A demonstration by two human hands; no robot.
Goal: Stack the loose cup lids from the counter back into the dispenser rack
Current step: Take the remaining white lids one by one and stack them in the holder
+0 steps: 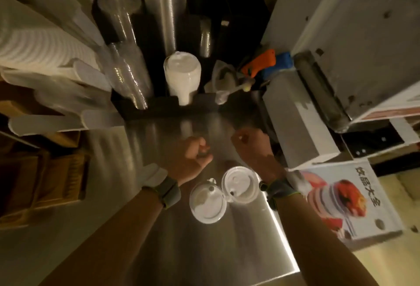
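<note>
Two loose white cup lids lie side by side on the steel counter (172,240), one on the left (208,204) and one on the right (241,184), between my forearms. My left hand (194,154) hovers above the counter beyond them, fingers curled into a fist with nothing in it. My right hand (248,144) is likewise curled shut and holds nothing. Farther back stands the black dispenser rack (166,109), holding a stack of white lids (183,74) in its middle slot and stacks of clear cups (127,76) beside it.
White paper cup stacks (34,45) crowd the left. A grey box (293,124) and a large machine (354,42) stand at right, with a printed drinks booklet (341,199) near the counter's right edge. An orange and blue tool (266,63) lies behind the rack.
</note>
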